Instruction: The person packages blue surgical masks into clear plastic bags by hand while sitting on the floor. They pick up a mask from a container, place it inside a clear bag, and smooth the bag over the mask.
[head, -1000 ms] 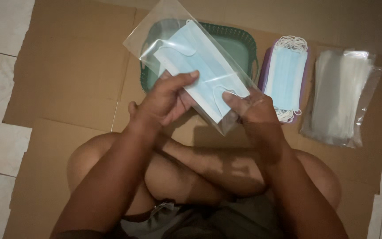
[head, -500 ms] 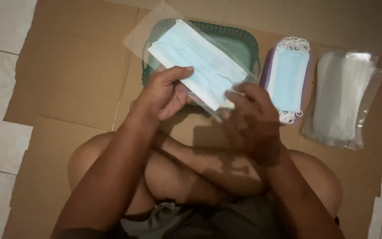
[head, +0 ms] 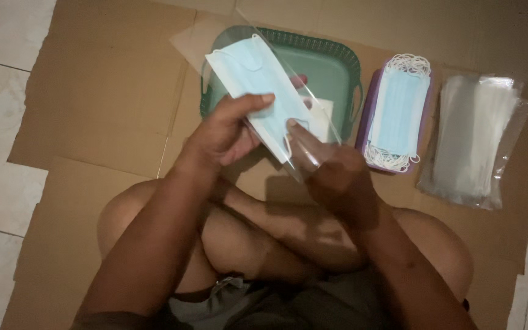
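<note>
Left hand (head: 224,131): fingers closed on the blue mask (head: 258,85).
Right hand (head: 331,171): fingers pinched the clear sleeve (head: 304,143).
Tip: slide the mask in flat.

Held clear sleeve (head: 288,116); clear-bag stack (head: 475,143) rightmost

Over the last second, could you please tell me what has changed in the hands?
The bagged blue mask has turned steeper and shifted left over the green basket. The right hand moved from the bag's right end to its lower edge; the left hand kept its grip. Mask stack and bag pile unchanged.
</note>
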